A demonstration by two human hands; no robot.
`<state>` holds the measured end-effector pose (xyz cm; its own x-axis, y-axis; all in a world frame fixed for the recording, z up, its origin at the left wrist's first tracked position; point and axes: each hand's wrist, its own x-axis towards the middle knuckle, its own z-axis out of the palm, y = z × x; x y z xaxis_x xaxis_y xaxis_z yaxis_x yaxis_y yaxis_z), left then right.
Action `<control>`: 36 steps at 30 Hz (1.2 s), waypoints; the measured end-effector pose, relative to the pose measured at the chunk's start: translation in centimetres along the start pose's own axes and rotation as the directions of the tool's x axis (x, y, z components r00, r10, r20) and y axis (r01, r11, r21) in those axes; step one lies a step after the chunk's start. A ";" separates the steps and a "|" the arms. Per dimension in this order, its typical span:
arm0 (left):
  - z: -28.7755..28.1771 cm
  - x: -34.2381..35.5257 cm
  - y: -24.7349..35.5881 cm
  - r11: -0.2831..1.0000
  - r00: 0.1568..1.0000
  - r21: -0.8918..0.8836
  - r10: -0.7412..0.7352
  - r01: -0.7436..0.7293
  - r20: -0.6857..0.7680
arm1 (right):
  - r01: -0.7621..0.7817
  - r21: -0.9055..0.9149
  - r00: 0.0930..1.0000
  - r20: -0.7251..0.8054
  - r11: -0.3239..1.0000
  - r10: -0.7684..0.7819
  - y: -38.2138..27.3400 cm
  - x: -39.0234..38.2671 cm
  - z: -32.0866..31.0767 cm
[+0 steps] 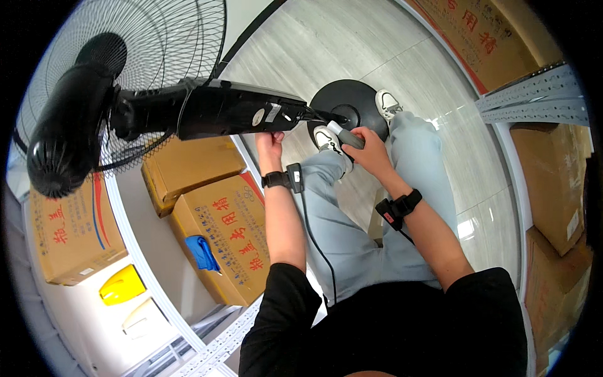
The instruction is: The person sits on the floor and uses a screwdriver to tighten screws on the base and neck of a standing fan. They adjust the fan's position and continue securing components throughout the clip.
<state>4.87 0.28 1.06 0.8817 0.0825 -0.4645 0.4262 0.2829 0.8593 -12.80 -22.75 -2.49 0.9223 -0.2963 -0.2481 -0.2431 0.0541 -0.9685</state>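
A black pedestal fan stands in front of me, its wire-caged head at the upper left and its round base on the floor between my feet. My left hand is against the lower edge of the fan's long housing, with curled fingers partly hidden behind it. In my closed right hand is a grey cylinder with a pale end, whose exact kind I cannot make out. The pale end points at the lower end of the housing, near some thin wires and the post.
Shelves on the left hold cardboard boxes, a blue bundle and a yellow object. More boxes sit on a right-hand rack with a perforated metal frame. A black cable runs from my left wrist strap.
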 end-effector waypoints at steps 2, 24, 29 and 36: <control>-2.1 2.4 0.9 0.996 0.989 0.084 -0.017 0.005 0.148 | -0.012 -0.019 1.000 -0.005 1.000 0.012 -0.9 -0.1 -0.2; -13.4 8.2 0.9 0.613 0.914 0.678 0.299 -0.405 0.275 | -0.620 0.447 0.779 0.449 0.645 0.437 -4.1 -0.1 -0.6; -4.5 6.8 0.1 0.996 0.997 -0.076 -0.059 0.055 -0.053 | -0.348 0.349 0.937 0.161 0.870 0.311 -2.5 -0.2 -0.1; -6.4 6.9 0.1 0.993 0.998 -0.110 -0.049 0.045 -0.030 | -0.506 0.501 0.863 0.299 0.702 0.408 -3.3 0.2 -0.9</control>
<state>9.71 7.02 -3.44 0.8532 0.0975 -0.5124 0.4409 0.3898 0.8085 -12.06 -23.87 0.66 0.7864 0.0514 -0.6156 -0.4865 0.6657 -0.5658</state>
